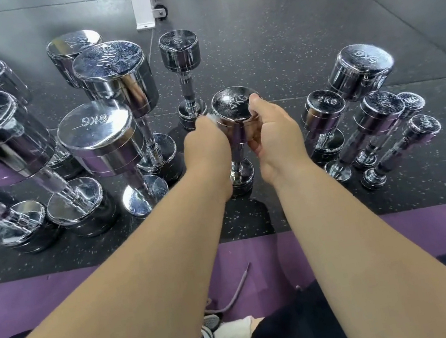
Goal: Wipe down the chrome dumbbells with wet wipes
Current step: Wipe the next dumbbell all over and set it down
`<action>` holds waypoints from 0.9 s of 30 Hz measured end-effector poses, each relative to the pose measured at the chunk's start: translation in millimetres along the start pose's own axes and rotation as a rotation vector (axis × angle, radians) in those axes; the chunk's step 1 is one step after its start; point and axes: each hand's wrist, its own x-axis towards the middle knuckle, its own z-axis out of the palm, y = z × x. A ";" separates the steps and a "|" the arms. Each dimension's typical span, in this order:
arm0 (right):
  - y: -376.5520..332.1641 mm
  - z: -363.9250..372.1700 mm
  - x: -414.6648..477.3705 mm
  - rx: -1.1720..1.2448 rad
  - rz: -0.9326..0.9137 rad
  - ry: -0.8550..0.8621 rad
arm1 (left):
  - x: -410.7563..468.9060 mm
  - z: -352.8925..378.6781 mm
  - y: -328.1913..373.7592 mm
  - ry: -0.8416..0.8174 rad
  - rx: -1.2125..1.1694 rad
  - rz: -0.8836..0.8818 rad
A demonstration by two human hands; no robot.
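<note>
A chrome 4KG dumbbell point(231, 106) stands on end on the dark floor in the middle of the view. My right hand point(272, 137) grips its top head from the right, thumb up on the rim. My left hand point(206, 145) is against the head's left side and holds a white wet wipe point(209, 117), only a small bit of which shows above the fingers. The dumbbell's handle and lower head point(241, 174) show between my wrists.
Several large chrome dumbbells, one marked 6KG point(99, 135), stand on end at the left. A small one point(182, 55) stands behind. Several small ones, one marked 2KG point(323, 112), lean at the right. A purple mat point(60, 294) lies under me. A white equipment foot point(142, 3) stands far back.
</note>
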 end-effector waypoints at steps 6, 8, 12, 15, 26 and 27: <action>-1.4 -0.2 -1.0 -0.040 -0.011 -0.012 | -5.7 13.3 1.0 0.039 -0.179 -0.184; -2.4 0.7 0.3 -0.034 -0.010 0.002 | -1.9 18.0 1.1 0.081 -0.209 -0.188; -2.4 0.2 2.9 0.000 -0.006 -0.004 | 9.0 16.2 5.1 0.099 -0.238 -0.164; 1.7 -0.5 5.3 -0.022 -0.022 0.001 | 25.2 9.5 22.1 -0.063 -0.108 -0.149; 0.2 0.1 2.6 0.025 -0.003 -0.021 | 25.5 -3.6 13.0 -0.249 -0.115 -0.070; 0.2 -0.5 1.4 0.016 -0.005 -0.017 | 24.8 -3.5 9.1 -0.211 -0.075 -0.076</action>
